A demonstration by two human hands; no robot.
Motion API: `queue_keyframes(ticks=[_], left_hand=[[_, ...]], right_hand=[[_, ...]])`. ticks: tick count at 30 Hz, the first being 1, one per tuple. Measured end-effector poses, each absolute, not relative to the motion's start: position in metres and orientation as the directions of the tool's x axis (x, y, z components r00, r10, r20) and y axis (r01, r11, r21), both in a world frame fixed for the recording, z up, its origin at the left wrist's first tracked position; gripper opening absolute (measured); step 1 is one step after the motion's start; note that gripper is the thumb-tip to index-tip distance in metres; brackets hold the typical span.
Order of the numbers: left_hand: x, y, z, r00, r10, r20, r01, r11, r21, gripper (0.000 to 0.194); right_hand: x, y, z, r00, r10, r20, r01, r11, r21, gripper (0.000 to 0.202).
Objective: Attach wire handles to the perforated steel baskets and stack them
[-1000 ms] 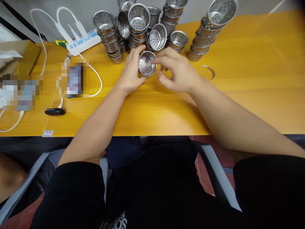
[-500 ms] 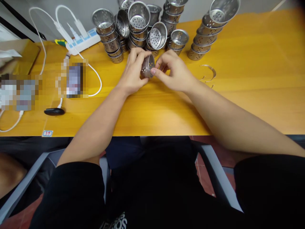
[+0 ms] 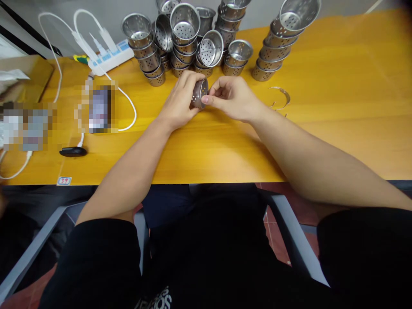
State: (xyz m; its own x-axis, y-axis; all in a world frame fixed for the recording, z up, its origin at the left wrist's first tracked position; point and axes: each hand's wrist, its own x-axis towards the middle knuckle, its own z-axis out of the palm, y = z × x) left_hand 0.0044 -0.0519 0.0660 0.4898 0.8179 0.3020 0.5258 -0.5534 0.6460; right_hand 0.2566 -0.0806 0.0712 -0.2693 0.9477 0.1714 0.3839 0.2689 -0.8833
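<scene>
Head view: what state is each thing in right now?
Held cup: tipped sideways.
Left hand: wrapped around that cup.
Right hand: at the cup's edge.
Rightmost cup stack: nested, top mouth uncovered.
Power strip: plugs inserted.
Thin curved strips: loose on the table.
Pixelated device: on or off unclear.

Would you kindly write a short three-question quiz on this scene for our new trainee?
1. Multiple choice: What is the left hand holding?
A) A white cable
B) A perforated metal cup
C) A brown box

2. True or false: The white power strip lies to the left of the stacked cups.

3. Short answer: Which of the person's hands is nearer to the thin curved strips on the tabletop?

Key:
1. B
2. True
3. The right hand
</scene>
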Motion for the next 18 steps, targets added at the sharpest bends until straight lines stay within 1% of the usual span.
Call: queue_keyframes(ticks=[4,8,11,13,15,17,18], left_hand=[[0.004,-0.05,0.064,0.505,0.803,0.317,0.517,-0.576,0.633,0.078],[0.003,-0.046,0.061,0.512,0.789,0.34,0.516,-0.599,0.613,0.073],[0.0,-0.042,0.056,0.494,0.807,0.324,0.525,-0.574,0.629,0.076],[-0.003,-0.039,0.05,0.467,0.829,0.309,0.53,-0.542,0.652,0.08],[-0.006,-0.034,0.042,0.424,0.857,0.293,0.54,-0.499,0.678,0.084],[-0.01,-0.029,0.035,0.382,0.882,0.276,0.545,-0.457,0.703,0.087],[-0.011,-0.027,0.031,0.368,0.89,0.27,0.544,-0.442,0.713,0.087]], right_hand=[[0.261,-0.079,0.069,-0.299,0.932,0.205,0.4,0.317,-0.86,0.089],[0.26,-0.081,0.07,-0.294,0.933,0.209,0.409,0.321,-0.854,0.087],[0.261,-0.083,0.074,-0.334,0.914,0.229,0.357,0.348,-0.867,0.084],[0.27,-0.082,0.08,-0.376,0.898,0.228,0.384,0.374,-0.844,0.077],[0.287,-0.08,0.088,-0.409,0.882,0.232,0.496,0.428,-0.755,0.059],[0.31,-0.076,0.098,-0.402,0.88,0.253,0.674,0.472,-0.568,0.036],[0.322,-0.074,0.104,-0.375,0.898,0.232,0.778,0.441,-0.449,0.035]])
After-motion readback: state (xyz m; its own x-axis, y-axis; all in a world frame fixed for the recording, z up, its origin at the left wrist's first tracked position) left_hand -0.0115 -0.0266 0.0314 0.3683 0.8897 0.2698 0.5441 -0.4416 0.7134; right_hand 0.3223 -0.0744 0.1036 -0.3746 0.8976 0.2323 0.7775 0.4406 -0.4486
